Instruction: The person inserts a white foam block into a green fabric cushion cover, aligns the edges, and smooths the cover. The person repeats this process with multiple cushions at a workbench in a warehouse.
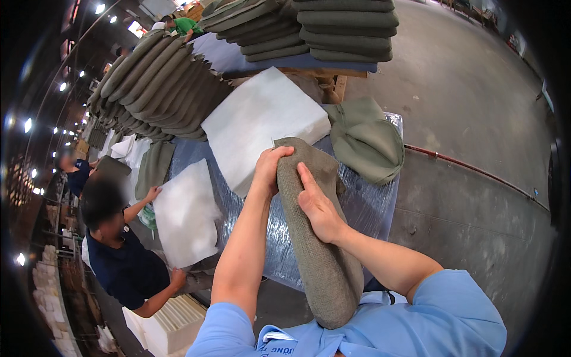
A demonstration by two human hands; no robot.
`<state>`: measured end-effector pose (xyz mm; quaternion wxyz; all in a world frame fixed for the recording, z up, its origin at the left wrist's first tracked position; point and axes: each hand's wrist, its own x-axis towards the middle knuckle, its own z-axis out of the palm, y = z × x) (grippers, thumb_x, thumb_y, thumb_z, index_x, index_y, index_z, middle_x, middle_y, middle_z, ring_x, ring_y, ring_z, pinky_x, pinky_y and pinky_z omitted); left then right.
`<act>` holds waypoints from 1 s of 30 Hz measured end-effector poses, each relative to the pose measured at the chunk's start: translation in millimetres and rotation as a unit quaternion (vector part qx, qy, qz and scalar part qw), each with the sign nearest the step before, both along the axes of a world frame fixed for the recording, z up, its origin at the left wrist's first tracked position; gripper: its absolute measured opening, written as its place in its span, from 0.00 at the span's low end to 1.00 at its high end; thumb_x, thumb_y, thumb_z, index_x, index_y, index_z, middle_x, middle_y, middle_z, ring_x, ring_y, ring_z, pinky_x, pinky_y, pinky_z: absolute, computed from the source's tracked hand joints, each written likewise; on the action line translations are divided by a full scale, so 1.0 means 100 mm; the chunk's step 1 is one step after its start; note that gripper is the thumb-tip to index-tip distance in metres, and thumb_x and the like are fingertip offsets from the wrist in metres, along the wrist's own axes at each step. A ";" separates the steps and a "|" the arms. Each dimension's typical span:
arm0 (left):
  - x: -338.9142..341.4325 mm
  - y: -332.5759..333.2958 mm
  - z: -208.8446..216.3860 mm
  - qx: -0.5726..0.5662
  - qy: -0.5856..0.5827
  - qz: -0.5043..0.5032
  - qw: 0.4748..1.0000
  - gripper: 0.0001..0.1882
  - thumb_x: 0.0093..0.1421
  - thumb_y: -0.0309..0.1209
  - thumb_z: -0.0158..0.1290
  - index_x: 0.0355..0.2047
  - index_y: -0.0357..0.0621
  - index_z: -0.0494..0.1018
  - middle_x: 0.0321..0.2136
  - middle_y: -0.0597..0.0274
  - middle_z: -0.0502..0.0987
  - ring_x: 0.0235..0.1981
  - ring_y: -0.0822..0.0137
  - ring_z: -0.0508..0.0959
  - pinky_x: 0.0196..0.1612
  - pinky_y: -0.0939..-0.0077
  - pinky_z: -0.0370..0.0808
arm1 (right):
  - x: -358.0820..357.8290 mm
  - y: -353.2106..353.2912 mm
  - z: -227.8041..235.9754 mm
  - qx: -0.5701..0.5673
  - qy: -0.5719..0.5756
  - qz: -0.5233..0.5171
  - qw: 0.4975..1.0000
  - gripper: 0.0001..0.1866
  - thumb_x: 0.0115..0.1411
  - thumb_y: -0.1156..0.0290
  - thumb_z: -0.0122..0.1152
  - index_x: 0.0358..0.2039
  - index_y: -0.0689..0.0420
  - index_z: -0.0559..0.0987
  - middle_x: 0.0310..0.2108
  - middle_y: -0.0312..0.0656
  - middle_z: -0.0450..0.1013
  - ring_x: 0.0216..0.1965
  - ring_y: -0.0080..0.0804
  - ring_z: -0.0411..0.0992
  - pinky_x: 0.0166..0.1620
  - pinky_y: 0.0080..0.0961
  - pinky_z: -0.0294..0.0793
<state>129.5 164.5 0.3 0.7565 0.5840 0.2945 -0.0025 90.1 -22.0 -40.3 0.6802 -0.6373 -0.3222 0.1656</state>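
Note:
A long, padded cushion (309, 262) in grey-green woven fabric stands on edge in front of me, its near end against my blue shirt. At its far upper corner, my left hand (273, 169) grips the fabric, thumb over the edge. My right hand (320, 208) lies flat along the cushion's right side with the fingers stretched out, pressing on it. Beyond my hands, a stack of white padding (262, 119) rests on the film-wrapped table (369, 205). An olive fabric cover (367, 140) lies crumpled to its right.
On the left, a co-worker (122, 256) in a dark shirt holds a white padding sheet (185, 214). Tall stacks of grey-green cushions (157, 86) lean behind, and more cushions (348, 30) lie on a far table. A reddish pipe (470, 171) runs along the floor at right.

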 end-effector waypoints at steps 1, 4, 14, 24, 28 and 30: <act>-0.02 0.00 -0.01 0.013 -0.006 0.014 1.000 0.15 0.59 0.36 0.62 0.39 0.35 0.79 0.32 0.55 0.82 0.30 0.62 0.81 0.36 0.66 0.79 | 0.03 0.02 -0.10 -0.017 0.017 -0.001 1.000 0.43 0.77 0.42 0.35 0.77 0.64 0.45 0.79 0.57 0.40 0.80 0.49 0.37 0.78 0.38 0.36; -0.03 -0.05 0.00 0.035 -0.007 0.027 0.999 0.14 0.60 0.37 0.61 0.37 0.37 0.80 0.31 0.57 0.82 0.30 0.63 0.81 0.36 0.68 0.78 | 0.20 0.01 -0.47 -0.069 0.069 -0.010 0.995 0.43 0.77 0.41 0.33 0.78 0.62 0.46 0.80 0.56 0.40 0.81 0.46 0.35 0.78 0.36 0.36; -0.27 0.30 -0.27 -0.027 -0.022 0.103 0.994 0.18 0.61 0.38 0.59 0.40 0.32 0.80 0.32 0.53 0.83 0.29 0.60 0.82 0.37 0.65 0.79 | -0.52 -1.49 -1.89 -0.438 0.316 0.016 0.841 0.41 0.73 0.37 0.42 0.68 0.62 0.71 0.68 0.55 0.68 0.69 0.49 0.67 0.69 0.40 0.63; -1.88 0.45 -0.95 -0.180 -0.112 0.225 0.951 0.23 0.67 0.45 0.50 0.45 0.36 0.80 0.40 0.51 0.84 0.39 0.53 0.84 0.47 0.59 0.80 | -0.22 -2.71 -1.53 -0.246 0.425 -0.094 0.866 0.30 0.69 0.47 0.61 0.63 0.56 0.76 0.56 0.44 0.78 0.52 0.40 0.77 0.51 0.46 0.78; -2.72 -0.11 -1.52 -0.243 -0.159 0.218 0.932 0.26 0.68 0.48 0.47 0.48 0.37 0.80 0.47 0.48 0.83 0.45 0.50 0.83 0.52 0.53 0.78 | 0.05 -3.20 -0.45 -0.356 0.305 -0.069 0.881 0.31 0.68 0.39 0.52 0.57 0.49 0.83 0.46 0.37 0.80 0.38 0.28 0.76 0.27 0.29 0.73; -3.10 -0.38 -1.81 -0.327 -0.159 0.215 0.906 0.28 0.68 0.50 0.46 0.50 0.37 0.79 0.50 0.47 0.82 0.48 0.49 0.82 0.54 0.51 0.77 | 0.07 -3.34 0.04 -0.352 0.298 -0.085 0.883 0.31 0.70 0.38 0.50 0.51 0.53 0.84 0.38 0.34 0.80 0.33 0.23 0.74 0.23 0.27 0.68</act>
